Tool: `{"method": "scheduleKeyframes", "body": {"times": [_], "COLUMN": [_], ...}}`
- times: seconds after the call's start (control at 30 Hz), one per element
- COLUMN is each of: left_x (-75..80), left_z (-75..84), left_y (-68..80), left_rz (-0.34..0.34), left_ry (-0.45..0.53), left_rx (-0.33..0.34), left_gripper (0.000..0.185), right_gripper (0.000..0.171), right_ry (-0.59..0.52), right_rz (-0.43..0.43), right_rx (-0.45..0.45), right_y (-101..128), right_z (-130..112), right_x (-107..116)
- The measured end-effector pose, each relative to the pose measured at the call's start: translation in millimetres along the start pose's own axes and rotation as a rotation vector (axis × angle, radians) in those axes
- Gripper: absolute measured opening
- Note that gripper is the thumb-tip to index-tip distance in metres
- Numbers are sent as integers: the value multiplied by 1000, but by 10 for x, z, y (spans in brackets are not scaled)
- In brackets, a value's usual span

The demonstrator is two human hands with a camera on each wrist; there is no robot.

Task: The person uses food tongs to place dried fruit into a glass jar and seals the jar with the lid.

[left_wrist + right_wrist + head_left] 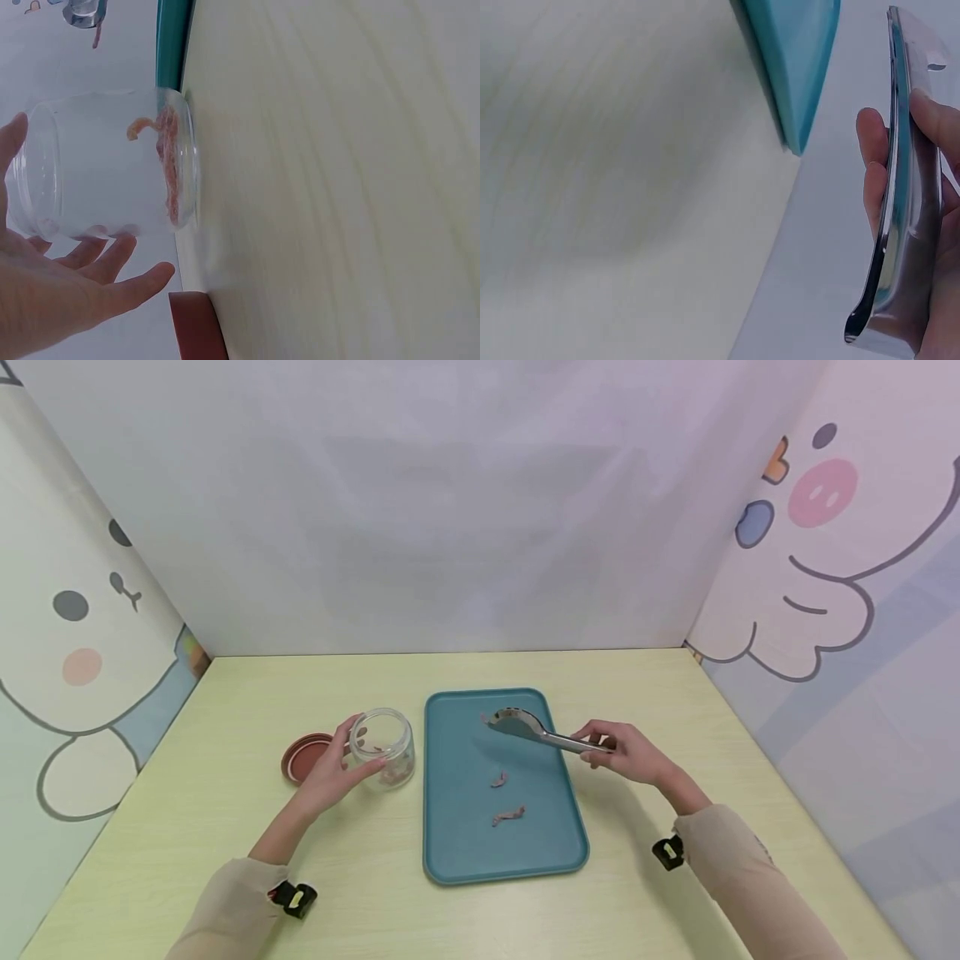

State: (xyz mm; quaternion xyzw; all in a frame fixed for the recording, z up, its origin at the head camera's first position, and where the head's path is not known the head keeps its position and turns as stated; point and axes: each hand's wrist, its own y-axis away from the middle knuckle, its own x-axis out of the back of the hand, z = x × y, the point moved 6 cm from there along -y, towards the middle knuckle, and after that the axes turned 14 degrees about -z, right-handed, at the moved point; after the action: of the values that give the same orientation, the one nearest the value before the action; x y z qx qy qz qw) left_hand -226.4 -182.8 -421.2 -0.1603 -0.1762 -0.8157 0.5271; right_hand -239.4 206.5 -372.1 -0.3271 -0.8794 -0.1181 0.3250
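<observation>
My left hand (337,777) holds a clear glass jar (402,760) between thumb and fingers; the jar stands upright on the table, its mouth uncovered. Several pinkish-brown strips (171,165) lie in its bottom. In my right hand (630,753) are metal tongs (558,741), gripped by the handle and held above the blue tray (457,852). A thin pink strip (97,35) hangs from the tongs' end in the left wrist view. On the tray lie two more pinkish strips, a short one (499,779) and a longer one (509,815).
A reddish-brown round lid (306,758) lies on the table left of the jar, partly behind my left hand. The pale wooden table (360,877) ends at a white curtain (465,527) at the back, with cartoon-printed cloth at both sides.
</observation>
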Motion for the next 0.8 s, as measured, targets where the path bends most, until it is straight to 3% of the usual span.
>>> {"method": "scheduleKeyframes", "body": {"times": [0.23, 0.53, 0.8], "left_x": [4, 6, 7], "left_z": [-5, -2, 6], "left_y": [6, 6, 5], "left_rz": [0, 1, 4], "left_ry": [7, -5, -8], "left_rx": [-7, -10, -16], "left_gripper": [84, 84, 83], "right_gripper": [22, 22, 20], "right_ry": [26, 56, 60], "right_rz": [9, -14, -41], "right_rx": [14, 21, 67], "right_y": [-144, -361, -529], "right_z": [-21, -612, -816], "right_x": [108, 166, 82]}}
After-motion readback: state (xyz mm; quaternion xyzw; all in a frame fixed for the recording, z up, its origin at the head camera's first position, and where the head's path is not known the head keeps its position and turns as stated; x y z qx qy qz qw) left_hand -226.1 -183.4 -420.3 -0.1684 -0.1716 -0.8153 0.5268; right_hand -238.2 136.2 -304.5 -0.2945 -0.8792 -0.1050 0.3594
